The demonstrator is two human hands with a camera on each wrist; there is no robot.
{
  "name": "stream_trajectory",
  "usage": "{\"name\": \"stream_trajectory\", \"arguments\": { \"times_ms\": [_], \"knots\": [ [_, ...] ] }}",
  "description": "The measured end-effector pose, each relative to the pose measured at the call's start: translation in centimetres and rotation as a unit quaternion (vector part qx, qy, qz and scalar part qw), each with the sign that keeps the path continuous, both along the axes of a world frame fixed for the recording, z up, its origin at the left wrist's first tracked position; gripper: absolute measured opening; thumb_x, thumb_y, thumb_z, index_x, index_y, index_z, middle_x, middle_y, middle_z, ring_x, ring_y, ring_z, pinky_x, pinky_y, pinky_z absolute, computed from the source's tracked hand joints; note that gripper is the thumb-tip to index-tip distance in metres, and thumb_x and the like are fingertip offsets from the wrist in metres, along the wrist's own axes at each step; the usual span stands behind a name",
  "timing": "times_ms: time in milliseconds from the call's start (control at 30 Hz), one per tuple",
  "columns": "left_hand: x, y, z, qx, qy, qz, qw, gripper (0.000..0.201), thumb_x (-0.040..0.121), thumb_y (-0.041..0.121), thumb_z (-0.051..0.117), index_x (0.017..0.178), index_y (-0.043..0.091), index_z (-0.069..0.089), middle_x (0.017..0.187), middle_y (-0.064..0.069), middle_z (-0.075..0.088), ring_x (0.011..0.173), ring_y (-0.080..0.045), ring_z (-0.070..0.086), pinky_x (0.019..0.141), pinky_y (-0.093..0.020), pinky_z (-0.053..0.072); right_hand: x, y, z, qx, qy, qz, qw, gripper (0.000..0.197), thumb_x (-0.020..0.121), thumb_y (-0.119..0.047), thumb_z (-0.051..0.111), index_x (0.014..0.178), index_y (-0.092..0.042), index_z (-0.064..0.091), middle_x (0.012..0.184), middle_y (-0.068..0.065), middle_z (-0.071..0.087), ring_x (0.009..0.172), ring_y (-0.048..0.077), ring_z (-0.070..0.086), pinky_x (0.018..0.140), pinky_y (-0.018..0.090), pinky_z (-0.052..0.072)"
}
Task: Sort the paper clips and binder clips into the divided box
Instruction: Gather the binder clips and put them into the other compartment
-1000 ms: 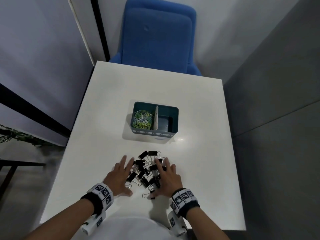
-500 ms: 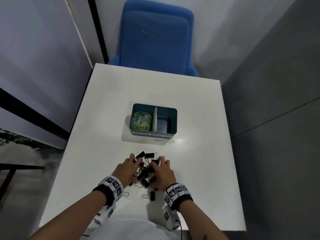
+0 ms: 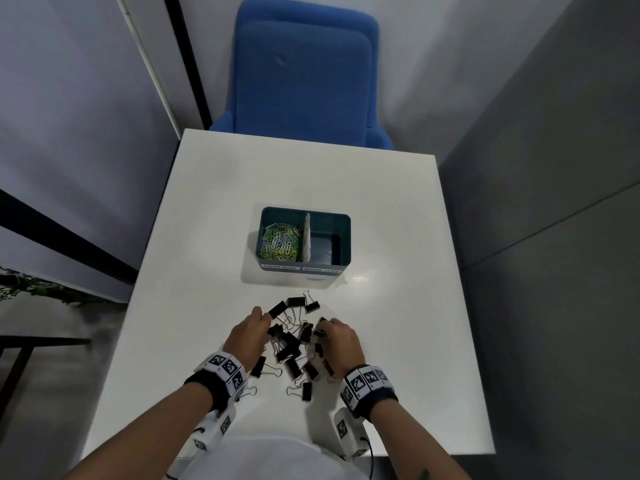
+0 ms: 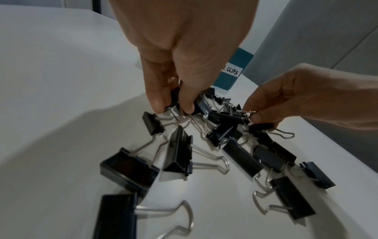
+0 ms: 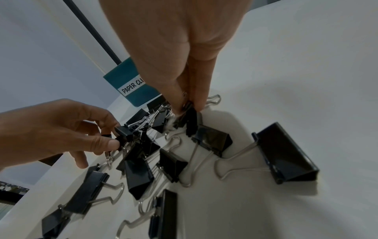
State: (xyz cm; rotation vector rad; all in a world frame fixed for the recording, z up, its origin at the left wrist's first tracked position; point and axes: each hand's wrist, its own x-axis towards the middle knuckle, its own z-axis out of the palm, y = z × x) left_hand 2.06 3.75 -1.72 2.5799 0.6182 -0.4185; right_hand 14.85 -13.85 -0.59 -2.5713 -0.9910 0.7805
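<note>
Binder clips (image 3: 292,348): heaped on the surface (image 3: 207,237) before the divided box (image 3: 341,237). Left hand (image 3: 247,336) and right hand (image 3: 341,341): each grip pinches clips, apparently gathering handfuls for the empty right compartment; count unclear.

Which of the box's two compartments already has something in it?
The left compartment, labelled for paper clips: it holds a heap of coloured paper clips. The right compartment, past the white divider, shows only its bare floor.
</note>
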Motion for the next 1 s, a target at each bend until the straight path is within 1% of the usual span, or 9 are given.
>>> {"name": "stream_trajectory", "arguments": {
  "times_ms": [167,333,433,533,667,800,867,933,1000],
  "knots": [
    [1.2,-0.1,3.0,-0.008,-0.065,0.026,0.998,0.013,0.079,-0.001,0.068,0.083,0.006,0.058,0.087,-0.005,0.048,0.051,-0.02,0.044,0.045,-0.03,0.035,0.1,-0.3,1.1,0.029,0.005,-0.025,0.999,0.008,0.083,-0.016,0.061,0.087,-0.019,0.068,0.085,-0.001,0.065,0.076,0.022,0.062,0.063,0.03,0.047],
    [6.7,0.1,9.5,-0.056,-0.173,-0.001,0.983,0.011,0.092,0.011,0.059,0.102,0.01,0.063,0.108,0.005,0.049,0.078,-0.009,0.056,0.069,-0.011,0.042,1.1,-0.6,2.8,0.071,0.0,-0.074,0.995,0.018,0.077,-0.005,0.059,0.078,-0.018,0.073,0.081,-0.002,0.071,0.073,0.018,0.063,0.063,0.023,0.044],
    [11.5,0.5,11.7,-0.066,-0.224,0.008,0.972,0.012,0.093,0.011,0.057,0.103,0.01,0.064,0.109,0.002,0.051,0.082,-0.01,0.056,0.079,-0.018,0.049,2.5,-0.3,4.3,0.075,-0.021,-0.069,0.995,0.02,0.074,-0.006,0.059,0.077,-0.019,0.074,0.08,-0.003,0.073,0.073,0.018,0.065,0.064,0.026,0.05],
    [15.2,0.9,12.5,-0.077,-0.246,0.034,0.966,0.012,0.092,0.013,0.06,0.103,0.01,0.063,0.108,0.0,0.051,0.08,-0.012,0.056,0.077,-0.024,0.051,4.5,0.6,6.5,0.084,-0.066,-0.064,0.992,0.019,0.075,-0.009,0.058,0.078,-0.02,0.073,0.079,-0.003,0.073,0.072,0.02,0.066,0.063,0.031,0.054],
    [16.5,1.0,12.3,-0.04,-0.236,0.017,0.971,0.026,0.089,0.013,0.064,0.115,0.012,0.059,0.113,-0.003,0.055,0.085,-0.019,0.06,0.076,-0.032,0.052,7.6,2.7,9.9,0.125,-0.109,-0.08,0.983,0.017,0.08,-0.009,0.06,0.079,-0.02,0.072,0.078,-0.003,0.072,0.068,0.018,0.065,0.062,0.031,0.054],
    [13.3,0.9,10.4,0.031,-0.24,0.017,0.97,0.013,0.091,0.008,0.058,0.101,0.013,0.066,0.103,-0.001,0.063,0.07,-0.015,0.062,0.063,-0.024,0.051,10.5,5.4,12.4,0.173,-0.143,-0.066,0.972,0.014,0.083,-0.007,0.062,0.084,-0.017,0.073,0.082,0.001,0.073,0.072,0.021,0.065,0.063,0.027,0.05],
    [11.0,0.9,9.0,0.037,-0.214,0.017,0.976,0.016,0.092,0.006,0.053,0.095,0.014,0.066,0.097,0.0,0.064,0.067,-0.012,0.059,0.06,-0.022,0.051,11.4,6.4,12.9,0.179,-0.149,-0.052,0.971,0.014,0.084,-0.007,0.061,0.088,-0.016,0.072,0.086,0.003,0.071,0.075,0.023,0.064,0.063,0.027,0.046],
    [8.5,1.2,7.3,0.033,-0.162,0.005,0.986,0.016,0.092,0.007,0.053,0.099,0.014,0.066,0.104,-0.001,0.064,0.078,-0.015,0.062,0.063,-0.021,0.047,11.4,6.7,12.9,0.19,-0.153,-0.041,0.969,0.015,0.084,-0.01,0.061,0.094,-0.017,0.069,0.089,0.002,0.068,0.075,0.023,0.062,0.062,0.03,0.046],
    [6.2,1.8,5.4,0.032,-0.086,-0.02,0.996,0.023,0.091,0.021,0.056,0.113,0.014,0.06,0.118,-0.003,0.056,0.102,-0.021,0.058,0.069,-0.029,0.048,10.6,6.2,12.3,0.195,-0.143,-0.031,0.97,0.015,0.084,-0.016,0.062,0.099,-0.019,0.066,0.091,0.0,0.065,0.073,0.022,0.061,0.061,0.032,0.049]
  ]
}}
